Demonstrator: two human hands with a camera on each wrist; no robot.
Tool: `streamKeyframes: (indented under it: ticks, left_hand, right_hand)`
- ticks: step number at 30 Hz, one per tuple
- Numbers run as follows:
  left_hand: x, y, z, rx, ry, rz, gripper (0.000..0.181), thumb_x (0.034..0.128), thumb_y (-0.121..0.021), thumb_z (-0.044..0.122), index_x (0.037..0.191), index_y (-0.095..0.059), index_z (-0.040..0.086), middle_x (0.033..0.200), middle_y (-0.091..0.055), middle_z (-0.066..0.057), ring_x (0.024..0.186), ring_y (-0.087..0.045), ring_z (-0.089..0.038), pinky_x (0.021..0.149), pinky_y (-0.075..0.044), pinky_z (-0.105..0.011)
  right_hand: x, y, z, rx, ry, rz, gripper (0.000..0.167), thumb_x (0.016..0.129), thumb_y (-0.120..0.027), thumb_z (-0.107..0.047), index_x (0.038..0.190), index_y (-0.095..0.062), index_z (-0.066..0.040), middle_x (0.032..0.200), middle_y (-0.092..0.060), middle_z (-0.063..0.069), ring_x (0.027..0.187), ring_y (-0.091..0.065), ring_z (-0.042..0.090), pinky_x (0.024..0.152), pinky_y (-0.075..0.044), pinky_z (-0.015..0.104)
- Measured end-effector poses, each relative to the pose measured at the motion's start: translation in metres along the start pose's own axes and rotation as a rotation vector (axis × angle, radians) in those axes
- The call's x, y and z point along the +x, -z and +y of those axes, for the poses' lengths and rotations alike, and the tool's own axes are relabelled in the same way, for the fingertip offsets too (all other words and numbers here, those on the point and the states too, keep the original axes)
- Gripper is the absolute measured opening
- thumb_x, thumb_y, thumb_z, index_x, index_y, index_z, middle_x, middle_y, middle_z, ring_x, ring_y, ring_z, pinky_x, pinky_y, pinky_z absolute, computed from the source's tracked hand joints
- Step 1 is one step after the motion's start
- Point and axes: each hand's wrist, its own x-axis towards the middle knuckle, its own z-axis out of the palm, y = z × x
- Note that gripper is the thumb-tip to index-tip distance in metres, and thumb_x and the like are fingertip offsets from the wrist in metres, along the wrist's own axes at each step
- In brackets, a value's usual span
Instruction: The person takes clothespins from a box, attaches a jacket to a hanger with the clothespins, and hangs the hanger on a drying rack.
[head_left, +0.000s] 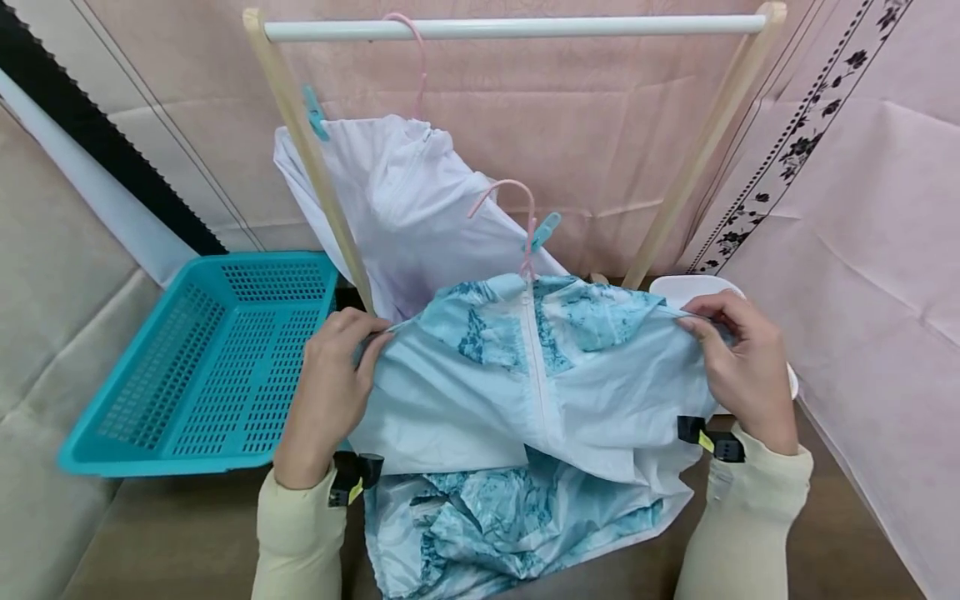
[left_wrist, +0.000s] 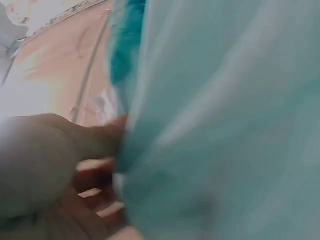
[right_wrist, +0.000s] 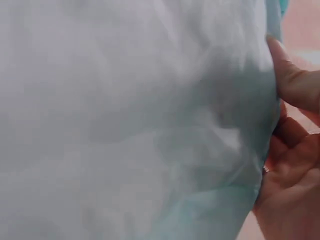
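Note:
A light blue zip-up jacket [head_left: 457, 400] with a blue marbled pattern on its upper part hangs spread between the two hands. From its neck rises the hook of a pink hanger [head_left: 531, 208]; the rest of that hanger is hidden by cloth. My left hand [head_left: 330, 383] pinches the jacket's upper left edge between thumb and fingers. At the upper right edge, my right hand [head_left: 742, 358] pinches the cloth the same way. In the right wrist view the thumb [right_wrist: 295, 82] presses on the jacket's edge. Pale cloth fills most of both wrist views.
A wooden rack with a white bar [head_left: 517, 28] stands behind. On it a white garment [head_left: 405, 192] hangs from another pink hanger [head_left: 422, 62], with a blue clothespin [head_left: 315, 112] at its left. Another clothespin [head_left: 546, 231] shows right of centre. A turquoise basket [head_left: 198, 271] sits left; a white container [head_left: 693, 287], right.

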Motion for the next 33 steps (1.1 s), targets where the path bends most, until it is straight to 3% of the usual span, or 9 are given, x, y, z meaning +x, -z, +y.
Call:
streamKeyframes:
  ticks: [4,8,11,15,18,22,25,29,33]
  left_hand:
    - [0.003,-0.007,0.001,-0.043,-0.037,0.063,0.011,0.1007,-0.062,0.007,0.103,-0.070,0.000,0.101,-0.064,-0.013,0.089,-0.060,-0.027,0.075,-0.048,-0.039]
    - [0.006,-0.010,0.000,-0.066,-0.068,0.075,0.007,0.1014,-0.060,0.004,0.101,-0.065,-0.001,0.100,-0.059,-0.016,0.088,-0.057,-0.028,0.075,-0.046,-0.037]
    - [0.007,-0.012,-0.006,-0.072,-0.096,0.082,0.006,0.1012,-0.059,0.002,0.100,-0.063,-0.002,0.099,-0.057,-0.018,0.088,-0.056,-0.030,0.076,-0.045,-0.036]
    - [0.008,-0.012,-0.014,-0.070,-0.115,0.108,0.006,0.1012,-0.058,0.000,0.099,-0.063,-0.003,0.098,-0.059,-0.019,0.086,-0.057,-0.031,0.075,-0.044,-0.034]
    - [0.007,-0.009,-0.018,-0.062,-0.094,0.104,0.008,0.1018,-0.058,0.002,0.101,-0.063,-0.003,0.100,-0.060,-0.019,0.086,-0.059,-0.031,0.075,-0.044,-0.034]
    - [0.005,-0.006,-0.021,-0.041,-0.066,0.095,0.009,0.1023,-0.057,0.003,0.102,-0.063,-0.003,0.100,-0.059,-0.019,0.087,-0.058,-0.031,0.075,-0.043,-0.034]
    - [0.004,-0.004,-0.023,-0.031,-0.063,0.101,0.009,0.1023,-0.057,0.003,0.102,-0.063,-0.004,0.099,-0.058,-0.019,0.086,-0.057,-0.030,0.074,-0.041,-0.031]
    - [0.005,-0.002,-0.024,-0.038,-0.072,0.114,0.009,0.1024,-0.056,0.002,0.102,-0.063,-0.004,0.098,-0.058,-0.019,0.084,-0.055,-0.029,0.073,-0.038,-0.027]
    - [0.005,-0.002,-0.023,-0.037,-0.070,0.128,0.010,0.1026,-0.056,0.003,0.102,-0.063,-0.004,0.099,-0.058,-0.020,0.084,-0.056,-0.030,0.072,-0.037,-0.026]
  right_hand:
    - [0.002,0.003,0.006,0.047,0.029,0.030,0.013,0.090,-0.071,0.008,0.099,-0.078,0.002,0.090,-0.067,-0.006,0.081,-0.056,0.005,0.070,-0.040,0.015]
    - [0.002,0.008,0.006,0.064,0.016,0.036,0.015,0.088,-0.073,0.009,0.100,-0.079,0.002,0.093,-0.069,-0.009,0.085,-0.059,0.007,0.071,-0.042,0.014]
    - [0.001,0.012,0.011,0.019,-0.048,0.005,0.018,0.091,-0.072,0.003,0.107,-0.078,-0.002,0.100,-0.069,-0.015,0.092,-0.061,0.004,0.078,-0.043,0.012]
    - [-0.003,0.027,0.029,-0.114,-0.208,-0.084,0.027,0.105,-0.059,-0.022,0.124,-0.074,-0.011,0.109,-0.065,-0.024,0.100,-0.057,-0.004,0.085,-0.039,0.009]
    - [-0.008,0.040,0.045,-0.234,-0.325,-0.162,0.040,0.109,-0.047,-0.037,0.130,-0.069,-0.010,0.117,-0.069,-0.007,0.105,-0.058,0.005,0.084,-0.041,0.018]
    - [-0.014,0.049,0.067,-0.352,-0.430,-0.328,0.053,0.108,-0.044,-0.043,0.134,-0.062,-0.001,0.130,-0.063,0.027,0.116,-0.058,0.040,0.089,-0.049,0.051]
    - [-0.019,0.048,0.084,-0.403,-0.481,-0.423,0.053,0.108,-0.045,-0.041,0.135,-0.060,0.002,0.130,-0.061,0.032,0.115,-0.056,0.049,0.087,-0.048,0.062]
    - [-0.022,0.044,0.106,-0.457,-0.509,-0.470,0.040,0.105,-0.056,-0.027,0.129,-0.063,0.004,0.120,-0.066,0.031,0.102,-0.062,0.044,0.076,-0.054,0.048]
    - [-0.023,0.040,0.128,-0.477,-0.589,-0.489,0.038,0.102,-0.056,-0.018,0.130,-0.061,0.008,0.120,-0.062,0.033,0.090,-0.062,0.039,0.062,-0.050,0.033]
